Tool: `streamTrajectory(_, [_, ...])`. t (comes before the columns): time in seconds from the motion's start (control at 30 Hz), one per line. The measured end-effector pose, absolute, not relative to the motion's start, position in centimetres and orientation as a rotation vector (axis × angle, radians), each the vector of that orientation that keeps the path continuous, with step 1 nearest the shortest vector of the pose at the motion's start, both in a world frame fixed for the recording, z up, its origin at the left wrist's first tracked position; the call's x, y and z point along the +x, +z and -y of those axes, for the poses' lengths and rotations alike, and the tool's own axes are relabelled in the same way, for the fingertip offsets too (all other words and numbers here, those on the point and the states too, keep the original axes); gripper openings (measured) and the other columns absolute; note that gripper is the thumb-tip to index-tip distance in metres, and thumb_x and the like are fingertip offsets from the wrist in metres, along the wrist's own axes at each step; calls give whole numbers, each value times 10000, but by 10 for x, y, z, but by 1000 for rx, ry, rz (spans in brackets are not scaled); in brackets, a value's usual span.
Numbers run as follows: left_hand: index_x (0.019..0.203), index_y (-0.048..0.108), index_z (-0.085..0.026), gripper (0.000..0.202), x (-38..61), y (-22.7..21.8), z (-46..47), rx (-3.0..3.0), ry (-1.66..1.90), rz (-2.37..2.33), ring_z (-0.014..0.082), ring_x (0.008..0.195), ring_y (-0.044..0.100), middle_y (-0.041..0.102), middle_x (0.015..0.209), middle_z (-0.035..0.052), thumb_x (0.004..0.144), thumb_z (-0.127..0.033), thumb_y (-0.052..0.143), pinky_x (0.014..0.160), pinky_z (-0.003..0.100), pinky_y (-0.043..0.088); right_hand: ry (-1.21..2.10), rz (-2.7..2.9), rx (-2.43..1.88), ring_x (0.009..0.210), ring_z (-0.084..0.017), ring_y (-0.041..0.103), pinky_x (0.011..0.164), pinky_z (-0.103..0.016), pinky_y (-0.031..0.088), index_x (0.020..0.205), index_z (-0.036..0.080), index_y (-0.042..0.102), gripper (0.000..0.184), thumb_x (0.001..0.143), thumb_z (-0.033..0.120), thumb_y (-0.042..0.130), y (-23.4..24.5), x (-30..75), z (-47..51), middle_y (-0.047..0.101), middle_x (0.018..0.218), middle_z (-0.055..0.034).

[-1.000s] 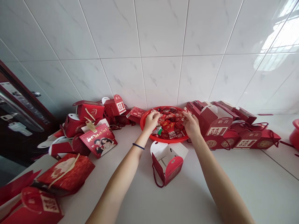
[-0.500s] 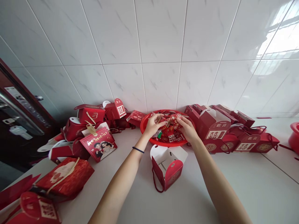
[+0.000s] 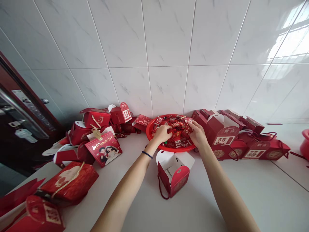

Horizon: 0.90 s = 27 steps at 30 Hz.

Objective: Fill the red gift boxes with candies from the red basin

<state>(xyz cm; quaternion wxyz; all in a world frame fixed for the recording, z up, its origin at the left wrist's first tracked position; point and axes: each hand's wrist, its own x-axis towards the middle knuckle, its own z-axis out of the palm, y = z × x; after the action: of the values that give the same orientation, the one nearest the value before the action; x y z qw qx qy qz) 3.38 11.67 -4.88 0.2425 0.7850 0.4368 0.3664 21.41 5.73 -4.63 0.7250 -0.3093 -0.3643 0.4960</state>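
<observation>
A round red basin (image 3: 150,126) by the wall is filled with red-wrapped sweets (image 3: 177,125). My left hand (image 3: 163,132) reaches into its left side, fingers curled together among the wrappers; whatever they hold is hidden. At the right rim, my right hand (image 3: 198,132) pinches a small red packet (image 3: 187,125) with white swirl prints between thumb and fingers. In front of the basin stands an open red gift box (image 3: 177,183), its white inside facing up and a red cord handle hanging at its left.
Several red gift boxes (image 3: 224,129) are stacked to the right of the basin. More boxes (image 3: 70,183) and a bag with a printed couple (image 3: 106,149) crowd the left. Behind is a tiled wall (image 3: 166,90); a door with keys (image 3: 25,135) stands far left.
My left hand has moved down and away from my right hand into the sweets. My right hand has shifted slightly right, with the red packet still in its fingers.
</observation>
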Motion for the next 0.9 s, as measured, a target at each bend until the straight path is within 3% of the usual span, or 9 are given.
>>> streamTrajectory(0.1, [783, 778, -193, 182, 34, -48, -116, 2133, 1024, -1167, 298, 973, 725, 793, 931, 85, 703, -41, 717, 962, 425, 533, 1102, 769, -644, 823, -192, 718, 707, -282, 570, 847, 225, 759, 251, 650, 327, 876, -47, 216, -59, 784, 876, -5])
streamTrajectory(0.3, [952, 748, -193, 150, 30, -46, -119, 1957, 1252, -1035, 233, 1016, 703, 773, 1061, 69, 827, -190, 666, 949, 382, 530, 1128, 729, -609, 794, -175, 709, 659, -256, 568, 819, 238, 765, 195, 679, 349, 846, -47, 220, -60, 790, 873, -1])
streamTrajectory(0.5, [863, 741, -180, 187, 31, -48, -126, 1742, 1375, -899, 234, 917, 718, 775, 920, 60, 771, -343, 737, 856, 361, 556, 1190, 785, -608, 781, -177, 705, 644, -255, 571, 811, 242, 754, 209, 680, 362, 862, -47, 219, -59, 783, 855, -1])
streamTrajectory(0.73, [840, 744, -184, 222, 53, -45, -126, 1607, 1434, -792, 238, 891, 725, 784, 904, 68, 766, -392, 749, 850, 379, 570, 1211, 859, -614, 914, -222, 723, 760, -330, 599, 881, 239, 744, 292, 674, 385, 890, -46, 216, -59, 786, 943, -10])
streamTrajectory(0.9, [888, 744, -164, 291, 59, -45, -121, 1633, 1323, -715, 237, 837, 745, 790, 912, 87, 779, -435, 737, 786, 384, 604, 1172, 821, -622, 801, -201, 716, 690, -304, 589, 882, 228, 750, 283, 667, 346, 891, -47, 214, -59, 780, 887, -13])
